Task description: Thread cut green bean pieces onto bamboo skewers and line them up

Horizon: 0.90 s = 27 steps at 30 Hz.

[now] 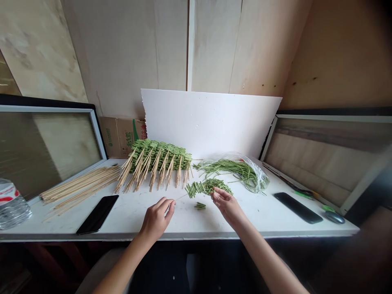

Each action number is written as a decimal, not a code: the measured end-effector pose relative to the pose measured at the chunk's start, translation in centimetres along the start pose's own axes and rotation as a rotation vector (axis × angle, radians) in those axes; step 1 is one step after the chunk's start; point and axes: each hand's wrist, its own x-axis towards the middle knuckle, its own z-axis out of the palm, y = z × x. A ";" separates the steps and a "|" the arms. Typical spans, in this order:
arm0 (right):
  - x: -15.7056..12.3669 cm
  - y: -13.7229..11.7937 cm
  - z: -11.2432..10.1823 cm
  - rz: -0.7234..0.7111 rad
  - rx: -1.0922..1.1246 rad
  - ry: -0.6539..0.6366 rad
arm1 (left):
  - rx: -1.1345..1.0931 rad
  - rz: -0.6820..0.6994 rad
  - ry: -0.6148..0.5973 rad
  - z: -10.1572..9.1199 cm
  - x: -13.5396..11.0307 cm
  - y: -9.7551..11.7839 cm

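Note:
My left hand (157,216) pinches the end of a thin bamboo skewer (181,197) that carries a row of short green bean pieces (196,188) at its far end. My right hand (226,204) is closed in a pinch on a green bean piece beside that row. Behind my right hand lies a small heap of cut bean pieces (218,185). A few loose pieces (200,206) rest on the white table (128,216) between my hands.
Finished bean skewers (156,161) are stacked at the back, bare skewers (81,185) fan out to the left. A plastic bag of long beans (241,169) lies right. Two black phones (97,214) (297,207), a water bottle (10,204), a white foam board (208,122).

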 end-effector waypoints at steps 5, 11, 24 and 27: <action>-0.4 -0.4 0.4 0.018 0.145 -0.036 | 0.003 0.005 -0.001 0.0 0.0 0.0; -0.8 -0.7 0.8 0.006 0.122 -0.035 | 0.014 0.053 0.042 -0.2 0.1 0.3; -1.3 -1.5 1.3 -0.035 0.101 -0.084 | 0.017 0.054 0.026 -0.4 0.1 0.2; -1.4 -1.8 1.5 -0.079 0.089 -0.101 | 0.022 0.082 0.041 -0.4 0.1 0.4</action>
